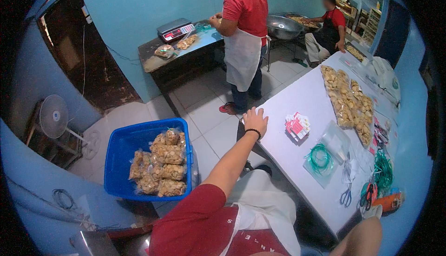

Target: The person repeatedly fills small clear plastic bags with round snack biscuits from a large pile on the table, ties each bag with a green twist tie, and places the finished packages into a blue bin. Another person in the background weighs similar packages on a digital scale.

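My left hand (256,120), with a dark beaded bracelet at the wrist, lies over the near-left corner of the white table (278,130). Its fingers are spread and hold nothing. My right arm reaches along the table's near right edge; a pale covering or cloth (371,212) at its end hides the right hand. Beside it lie red-and-black scissors (368,196) and an orange object (387,202). Close by are blue-handled scissors (346,197), a bundle of green ties (383,168), clear plastic bags (335,141), a coil of green ties (319,159) and a stack of printed cards (297,126).
Bagged chips (346,97) lie across the table. More fill a blue plastic bin (116,165) on the left, near a fan (54,115). A person in an apron (244,46) stands at a bench with a digital scale (176,29); another person (332,25) sits near metal basins (284,27).
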`<action>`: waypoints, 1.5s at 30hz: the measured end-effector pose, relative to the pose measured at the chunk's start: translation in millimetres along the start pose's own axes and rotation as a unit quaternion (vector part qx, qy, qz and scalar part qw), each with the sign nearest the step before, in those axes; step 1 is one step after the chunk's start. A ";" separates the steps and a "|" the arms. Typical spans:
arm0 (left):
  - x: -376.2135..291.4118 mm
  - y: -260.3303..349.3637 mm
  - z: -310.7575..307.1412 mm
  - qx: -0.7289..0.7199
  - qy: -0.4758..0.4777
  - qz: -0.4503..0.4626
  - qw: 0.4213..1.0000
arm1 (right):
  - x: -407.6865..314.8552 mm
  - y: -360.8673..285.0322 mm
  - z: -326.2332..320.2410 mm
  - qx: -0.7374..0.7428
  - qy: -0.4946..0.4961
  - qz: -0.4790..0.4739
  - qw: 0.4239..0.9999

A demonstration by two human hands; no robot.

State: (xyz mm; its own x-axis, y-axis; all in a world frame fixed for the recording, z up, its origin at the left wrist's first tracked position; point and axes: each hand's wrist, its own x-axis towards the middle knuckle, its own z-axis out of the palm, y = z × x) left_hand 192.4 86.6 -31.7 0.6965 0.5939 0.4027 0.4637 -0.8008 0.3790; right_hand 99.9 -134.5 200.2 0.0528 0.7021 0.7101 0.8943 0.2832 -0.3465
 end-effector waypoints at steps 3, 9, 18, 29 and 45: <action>0.8 0.6 -1.5 -0.007 -0.018 0.002 1.000 | -1.6 2.5 1.7 0.008 -0.002 0.005 1.000; 0.3 1.1 -4.3 -0.007 -0.013 -0.001 1.000 | -3.6 7.1 3.8 0.026 -0.006 0.008 1.000; -0.6 3.6 -5.3 -0.001 -0.021 -0.002 1.000 | -12.9 11.4 2.8 0.045 -0.002 0.007 0.999; 1.5 0.7 -0.9 0.005 -0.007 -0.001 1.000 | -15.2 13.1 2.2 0.057 -0.006 -0.001 0.998; 0.4 4.1 -5.5 -0.009 -0.017 -0.015 1.000 | -13.4 16.5 2.5 0.064 -0.018 -0.001 0.998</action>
State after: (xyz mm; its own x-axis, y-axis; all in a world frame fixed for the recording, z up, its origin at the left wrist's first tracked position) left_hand 191.6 84.0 -25.5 0.7010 0.6142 0.3624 0.4752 -0.7812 0.4047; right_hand 112.8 -137.6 183.4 0.0337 0.7237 0.6892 0.8305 0.3633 -0.4222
